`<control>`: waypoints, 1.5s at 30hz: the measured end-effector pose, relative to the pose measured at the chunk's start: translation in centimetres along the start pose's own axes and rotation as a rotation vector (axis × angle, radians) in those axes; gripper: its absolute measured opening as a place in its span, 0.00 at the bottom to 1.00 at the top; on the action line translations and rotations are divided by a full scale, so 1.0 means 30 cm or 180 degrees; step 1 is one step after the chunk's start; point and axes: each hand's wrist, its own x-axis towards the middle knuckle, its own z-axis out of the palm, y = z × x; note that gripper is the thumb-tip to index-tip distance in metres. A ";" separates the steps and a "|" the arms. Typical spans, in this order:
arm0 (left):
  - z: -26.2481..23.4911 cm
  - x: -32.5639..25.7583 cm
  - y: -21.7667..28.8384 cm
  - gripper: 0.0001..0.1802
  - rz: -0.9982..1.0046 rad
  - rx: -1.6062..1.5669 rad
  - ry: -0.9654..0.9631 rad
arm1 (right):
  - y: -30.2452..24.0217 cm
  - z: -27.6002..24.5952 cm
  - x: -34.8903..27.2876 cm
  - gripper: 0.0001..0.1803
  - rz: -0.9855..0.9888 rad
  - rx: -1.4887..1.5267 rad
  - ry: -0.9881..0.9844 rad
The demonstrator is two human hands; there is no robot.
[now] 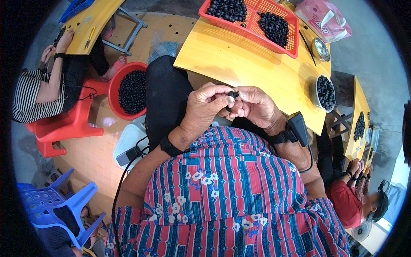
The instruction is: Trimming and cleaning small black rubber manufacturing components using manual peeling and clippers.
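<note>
My left hand and my right hand meet in front of my body, just short of the yellow table's near edge. Between their fingertips is a small black ring-like part, gripped from both sides. Fingers cover much of it, so its full shape does not show. A black band circles each wrist, and the right one carries a black box with a cable. On the table, a red plastic basket with two compartments holds heaps of small black parts. More black parts fill a round bowl at the table's right edge.
A shiny metal bowl, a thin black rod and a pink bag are at the far right. On the floor at left stands a red basin of black parts. Co-workers sit at tables on both sides.
</note>
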 end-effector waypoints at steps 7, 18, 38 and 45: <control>0.002 0.009 -0.009 0.10 0.0369 0.0096 -0.0002 | 0.000 0.002 -0.003 0.16 0.0025 0.0071 0.0121; 0.009 0.003 0.019 0.10 -0.0260 -0.0257 -0.0053 | -0.005 -0.003 -0.011 0.14 0.0165 0.0432 0.0165; -0.005 -0.001 0.007 0.09 0.0222 0.0729 0.0073 | 0.021 -0.018 -0.009 0.15 0.0144 0.0147 0.0065; 0.008 -0.005 0.016 0.11 -0.0220 -0.0220 -0.0040 | 0.035 -0.012 -0.006 0.15 -0.0151 0.0170 0.0061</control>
